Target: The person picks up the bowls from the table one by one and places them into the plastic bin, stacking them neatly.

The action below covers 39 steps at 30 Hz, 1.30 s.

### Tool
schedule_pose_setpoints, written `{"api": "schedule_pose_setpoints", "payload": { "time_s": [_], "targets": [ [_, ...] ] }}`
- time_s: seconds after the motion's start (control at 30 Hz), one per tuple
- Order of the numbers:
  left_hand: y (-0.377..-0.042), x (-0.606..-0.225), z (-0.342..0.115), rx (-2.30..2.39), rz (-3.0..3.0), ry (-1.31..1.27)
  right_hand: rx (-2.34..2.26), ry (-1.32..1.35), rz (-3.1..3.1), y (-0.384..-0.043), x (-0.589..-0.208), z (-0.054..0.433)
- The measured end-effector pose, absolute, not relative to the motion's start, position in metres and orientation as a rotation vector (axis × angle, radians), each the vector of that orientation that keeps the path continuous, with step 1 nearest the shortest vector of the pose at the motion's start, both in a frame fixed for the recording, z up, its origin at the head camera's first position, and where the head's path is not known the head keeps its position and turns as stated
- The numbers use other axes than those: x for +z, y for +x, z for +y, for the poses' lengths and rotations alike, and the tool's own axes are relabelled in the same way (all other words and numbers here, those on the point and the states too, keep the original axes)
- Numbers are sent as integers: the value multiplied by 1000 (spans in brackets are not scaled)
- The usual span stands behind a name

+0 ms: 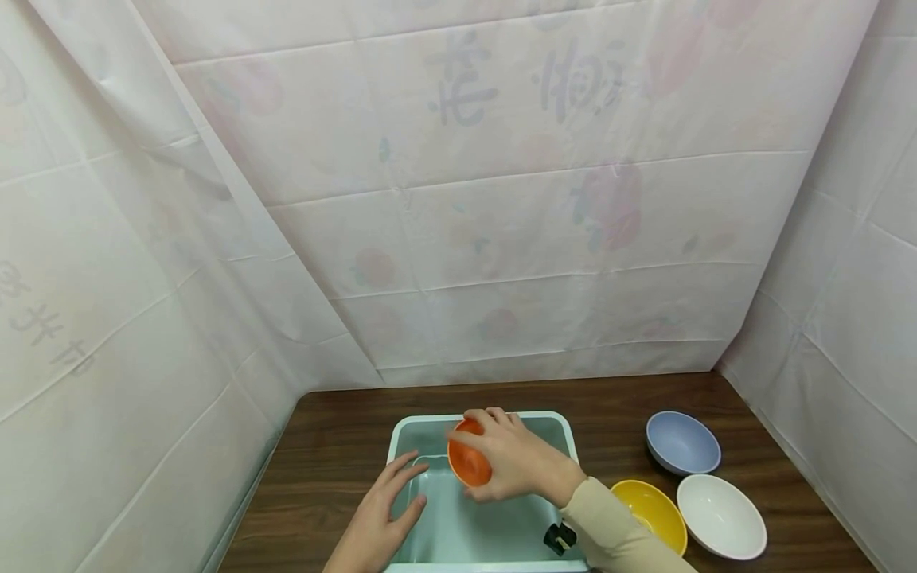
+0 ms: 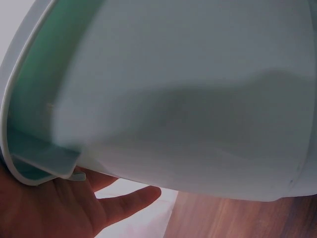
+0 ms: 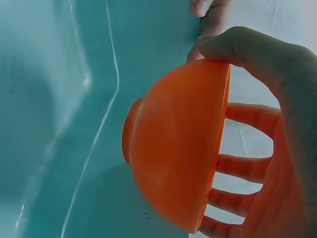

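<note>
My right hand (image 1: 519,461) grips an orange bowl (image 1: 469,469) over the pale green basin (image 1: 473,533). In the right wrist view the bowl (image 3: 173,144) is tipped on its side, thumb at one edge and fingers across its rim, with its foot facing the basin wall. Fingers spread, my left hand (image 1: 380,513) reaches over the basin's left rim with nothing in its grasp. The left wrist view has that hand (image 2: 64,208) beside the basin's outer wall (image 2: 198,139). Some fingertips (image 3: 202,6) of it show near the bowl in the right wrist view.
On the brown wooden table (image 1: 322,461), right of the basin, a yellow bowl (image 1: 655,517), a white bowl (image 1: 722,517) and a blue bowl (image 1: 683,443) stand close together. A small black piece (image 1: 559,539) shows beside the right sleeve. White printed sheeting (image 1: 537,239) hangs behind and at both sides.
</note>
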<state>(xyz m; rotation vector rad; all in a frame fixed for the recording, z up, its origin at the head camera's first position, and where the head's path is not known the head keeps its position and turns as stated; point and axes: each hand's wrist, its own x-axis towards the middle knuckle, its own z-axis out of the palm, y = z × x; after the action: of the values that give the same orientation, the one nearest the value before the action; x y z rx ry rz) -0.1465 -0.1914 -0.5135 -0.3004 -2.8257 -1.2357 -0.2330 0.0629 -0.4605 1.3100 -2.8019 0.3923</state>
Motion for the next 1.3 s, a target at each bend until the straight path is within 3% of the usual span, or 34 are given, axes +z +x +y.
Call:
{"api": "schedule_pose_setpoints", "payload": {
  "time_s": [1.3],
  "targets": [
    [-145,-509,-190,-1245,-2803,-288,94,1469,-2908,-234,-484,50]
  ]
}}
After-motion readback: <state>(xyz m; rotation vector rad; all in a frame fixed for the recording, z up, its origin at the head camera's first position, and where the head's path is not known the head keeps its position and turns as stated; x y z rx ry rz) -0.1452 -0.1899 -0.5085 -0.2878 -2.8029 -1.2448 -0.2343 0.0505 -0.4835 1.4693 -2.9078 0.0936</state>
